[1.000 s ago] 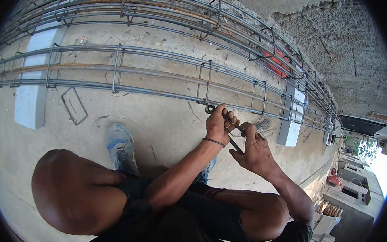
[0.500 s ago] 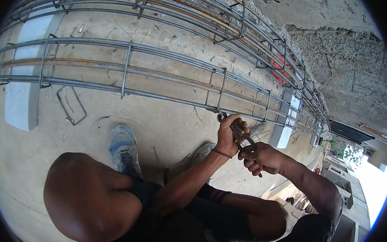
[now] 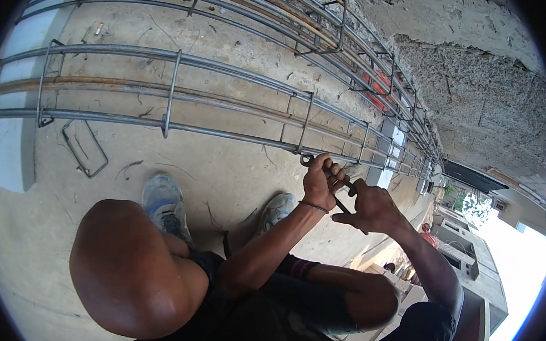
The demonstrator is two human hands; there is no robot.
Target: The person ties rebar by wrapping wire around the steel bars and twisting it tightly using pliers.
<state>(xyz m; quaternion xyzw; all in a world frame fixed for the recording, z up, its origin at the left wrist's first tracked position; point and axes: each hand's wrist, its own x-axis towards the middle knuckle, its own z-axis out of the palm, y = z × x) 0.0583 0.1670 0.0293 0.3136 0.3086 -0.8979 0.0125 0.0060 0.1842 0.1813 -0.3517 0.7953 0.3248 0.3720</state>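
A long rebar cage (image 3: 225,136) of grey and rusty bars runs across in front of me, with square stirrups (image 3: 307,119) along it. Dark end-cutting pincers (image 3: 307,160) have their jaws at the lower near bar, beside a stirrup's corner; whether they grip tie wire is too small to tell. My left hand (image 3: 317,187) is closed around the pincers just behind the head. Farther down the handles, my right hand (image 3: 376,208) holds their end, its thumb and fingers partly loosened and one handle tip sticking out below.
A second rebar cage (image 3: 282,24) lies beyond, along a rough concrete ledge (image 3: 478,89). Pale blocks (image 3: 11,161) prop the near cage. A loose stirrup (image 3: 102,151) and wire scraps lie on the concrete floor. My shoes (image 3: 164,195) are close below the cage. Something red (image 3: 378,92) sits behind the bars.
My right hand has shifted upward on the pincers and its fingers have loosened from a tighter fist. The handles have turned slightly; the jaws stay at the same bar. The whole view has shifted a little.
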